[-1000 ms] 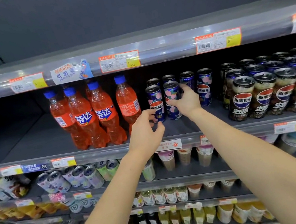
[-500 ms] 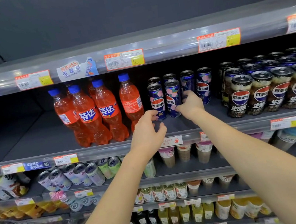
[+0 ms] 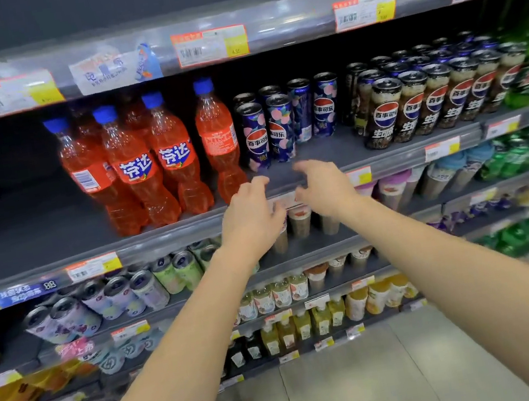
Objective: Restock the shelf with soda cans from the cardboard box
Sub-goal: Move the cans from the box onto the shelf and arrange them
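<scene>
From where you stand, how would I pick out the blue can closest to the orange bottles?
Find the shelf with orange bottles on its left and dark brown cans on its right. Between them stands a cluster of slim blue cans printed with pink fruit. Yours is the front-left can, next to the rightmost orange bottle, its round logo facing you.

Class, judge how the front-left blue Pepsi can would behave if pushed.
The blue Pepsi can is tall and slim, so a high push would probably tip it. Its glossy wall likely feels slippery. Once down, its round body may roll.
</scene>
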`<move>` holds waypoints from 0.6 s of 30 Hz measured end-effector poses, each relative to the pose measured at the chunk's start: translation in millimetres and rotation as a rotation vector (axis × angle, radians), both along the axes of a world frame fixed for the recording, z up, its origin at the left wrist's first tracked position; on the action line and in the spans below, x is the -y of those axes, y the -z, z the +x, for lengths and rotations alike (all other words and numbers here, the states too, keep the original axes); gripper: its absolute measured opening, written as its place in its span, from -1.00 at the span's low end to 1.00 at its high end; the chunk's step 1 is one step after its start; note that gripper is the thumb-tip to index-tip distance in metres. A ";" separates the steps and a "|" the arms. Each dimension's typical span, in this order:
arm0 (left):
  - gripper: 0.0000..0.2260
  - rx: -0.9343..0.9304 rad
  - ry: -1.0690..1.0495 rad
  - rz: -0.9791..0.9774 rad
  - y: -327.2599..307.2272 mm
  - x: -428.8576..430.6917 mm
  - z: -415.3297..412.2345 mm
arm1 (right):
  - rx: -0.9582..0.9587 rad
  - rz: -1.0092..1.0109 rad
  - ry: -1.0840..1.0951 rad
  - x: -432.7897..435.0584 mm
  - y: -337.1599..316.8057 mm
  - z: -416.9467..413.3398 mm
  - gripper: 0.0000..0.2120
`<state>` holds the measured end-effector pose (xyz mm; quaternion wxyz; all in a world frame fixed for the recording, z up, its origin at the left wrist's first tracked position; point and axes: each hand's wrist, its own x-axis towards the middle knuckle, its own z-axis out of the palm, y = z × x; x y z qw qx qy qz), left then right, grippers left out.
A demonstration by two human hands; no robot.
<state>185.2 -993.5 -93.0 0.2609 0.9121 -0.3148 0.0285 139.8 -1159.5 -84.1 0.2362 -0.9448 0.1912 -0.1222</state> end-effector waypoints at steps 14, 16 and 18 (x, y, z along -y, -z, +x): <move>-0.61 0.081 -0.055 0.129 19.3 -125.0 -81.7 | -0.199 -0.124 -0.089 -122.6 16.7 -101.3 -0.60; -0.59 0.070 -0.069 0.174 26.7 -151.8 -104.3 | -0.199 -0.130 -0.130 -149.9 23.1 -122.8 -0.60; -0.59 0.045 -0.085 0.212 37.4 -182.2 -126.2 | -0.232 -0.140 -0.183 -178.2 38.2 -144.0 -0.57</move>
